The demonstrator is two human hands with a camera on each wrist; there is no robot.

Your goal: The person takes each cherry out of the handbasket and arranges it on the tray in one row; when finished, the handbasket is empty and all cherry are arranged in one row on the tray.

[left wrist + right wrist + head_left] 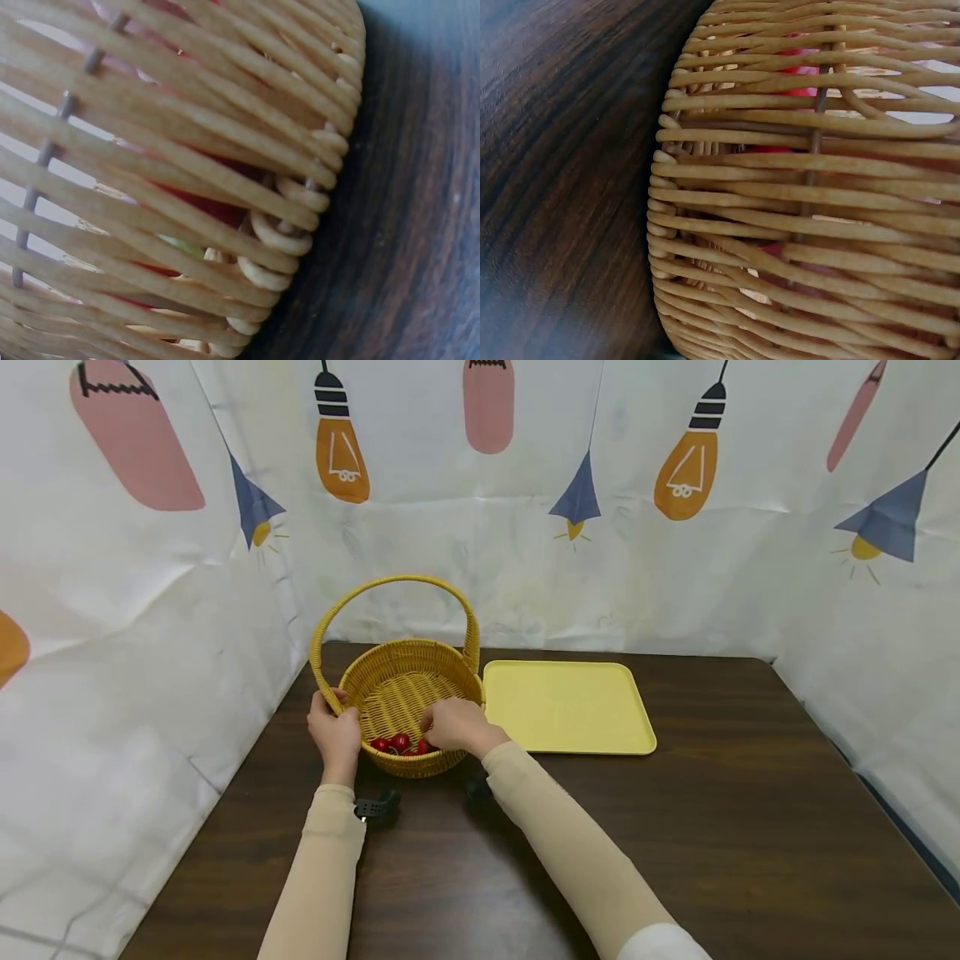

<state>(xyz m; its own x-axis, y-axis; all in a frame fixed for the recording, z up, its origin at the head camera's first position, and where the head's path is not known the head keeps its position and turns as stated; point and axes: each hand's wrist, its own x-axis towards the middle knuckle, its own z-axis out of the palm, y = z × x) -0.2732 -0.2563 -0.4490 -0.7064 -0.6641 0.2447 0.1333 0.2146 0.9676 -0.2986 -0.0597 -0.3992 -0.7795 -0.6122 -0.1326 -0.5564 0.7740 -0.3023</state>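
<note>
A yellow wicker basket (pixel 408 767) with a tall arched handle stands on the table. Several red cherries (pixel 400 742) lie inside it, at the near side. My left hand (pixel 335 732) grips the basket's left side where the handle meets the rim. Reaching over the rim from the right, my right hand (pixel 459 725) has bent fingers down beside the cherries; whether they pinch one is hidden. Both wrist views are filled by the woven basket wall (pixel 187 127), with red fruit glimpsed through the gaps. Neither hand shows in those views.
A pale yellow rectangular tray (pixel 570 706) lies right of the basket, close to its rim. The dark wood table (pixel 720 827) extends to the right and toward me. A white printed curtain (pixel 525 568) hangs behind the table and along both sides.
</note>
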